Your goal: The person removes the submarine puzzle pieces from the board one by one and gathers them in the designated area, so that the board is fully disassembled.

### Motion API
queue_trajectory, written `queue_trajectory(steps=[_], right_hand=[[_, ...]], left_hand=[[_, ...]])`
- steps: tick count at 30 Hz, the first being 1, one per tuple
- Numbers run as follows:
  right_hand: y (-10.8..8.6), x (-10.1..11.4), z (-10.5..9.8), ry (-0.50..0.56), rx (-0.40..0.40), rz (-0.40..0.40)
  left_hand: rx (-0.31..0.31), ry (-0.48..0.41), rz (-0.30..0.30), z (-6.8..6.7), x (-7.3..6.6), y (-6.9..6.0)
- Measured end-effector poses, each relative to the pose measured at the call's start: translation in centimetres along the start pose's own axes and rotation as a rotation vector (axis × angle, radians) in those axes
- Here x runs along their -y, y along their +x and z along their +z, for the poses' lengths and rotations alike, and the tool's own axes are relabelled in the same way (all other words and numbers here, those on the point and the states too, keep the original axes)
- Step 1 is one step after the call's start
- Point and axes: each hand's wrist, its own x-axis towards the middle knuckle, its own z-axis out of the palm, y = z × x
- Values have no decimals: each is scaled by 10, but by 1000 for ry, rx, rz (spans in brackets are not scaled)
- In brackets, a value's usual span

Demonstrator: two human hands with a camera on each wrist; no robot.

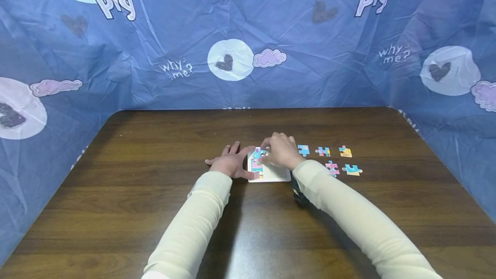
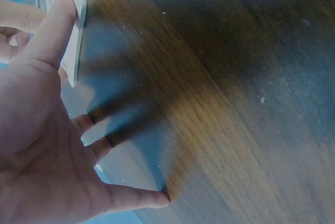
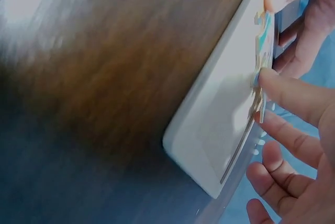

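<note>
The white puzzle tray (image 1: 277, 175) lies flat, with joined pink and blue pieces (image 1: 257, 165) along its left side. My left hand (image 1: 228, 163) is spread at the tray's left edge, its thumb resting on the near left corner; the left wrist view shows the thumb on the tray (image 2: 70, 51). Over the tray's upper part, my right hand (image 1: 282, 152) pinches a puzzle piece between thumb and index finger. In the right wrist view this piece (image 3: 261, 110) is seen nearly edge-on at the row of placed pieces, partly covered by the fingertips.
Several loose pieces lie on the brown table (image 1: 135, 193) to the right of the tray, including a blue one (image 1: 304, 150), a yellow one (image 1: 345, 151) and a pink one (image 1: 332, 168) near the right sleeve. A blue patterned cloth (image 1: 232, 12) hangs behind and beside the table.
</note>
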Motion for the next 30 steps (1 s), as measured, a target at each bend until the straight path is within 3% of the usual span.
queue_trajectory(steps=[4,8,16,22,30], right_hand=[[0,-1,0,-10,-20,16],[-2,-5,-7,43,-37,7],[-14,-26,-34,193,20,-114],[-37,-54,-46,184,35,-193],[-76,-87,-47,172,36,-260]], left_hand=[[6,-3,0,0,0,0],[11,-12,1,0,1,0],[21,-1,3,-2,0,-2],[20,1,12,-2,-1,-3],[25,-10,16,-2,-1,-4]])
